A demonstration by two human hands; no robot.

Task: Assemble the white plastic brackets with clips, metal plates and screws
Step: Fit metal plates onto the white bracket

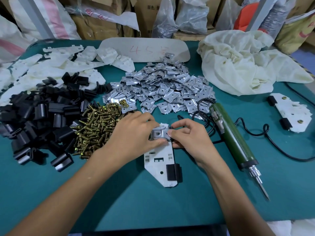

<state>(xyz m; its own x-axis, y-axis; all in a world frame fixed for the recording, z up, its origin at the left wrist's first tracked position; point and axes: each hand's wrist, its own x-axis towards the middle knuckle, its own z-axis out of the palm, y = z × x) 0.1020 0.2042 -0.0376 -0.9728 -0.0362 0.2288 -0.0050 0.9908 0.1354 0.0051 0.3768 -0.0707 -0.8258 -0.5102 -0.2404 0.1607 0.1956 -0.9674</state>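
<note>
fingers (181, 123) and thumb of the right hand (189, 136) are curled and pinch the right edge of a metal plate (160, 132). the left hand (134, 133) pinches the left edge the same way, thumb low and fingers on top. i think two hands hold it so the plate sits straight and its hole can line up with the hole under it.

the plate lies on the far end of a white bracket (158, 161). the bracket rests flat on the green table (119, 193), right in front of the person. a black clip (173, 169) is already on the near end of the bracket, on its right side. no screw is in the plate yet, so this looks like the middle of the job.

the screws (97, 126) lie in a heap just beside the left hand, so one is easy to grab. the screwdriver (233, 138) lies near the right hand, ready to pick up. the heap of clips (37, 120), the heap of plates (167, 89) and the heap of brackets (51, 68) sit farther back, each kind on its own. a done bracket (289, 114) lies far to the right, well apart, maybe so it does not get mixed up.
</note>
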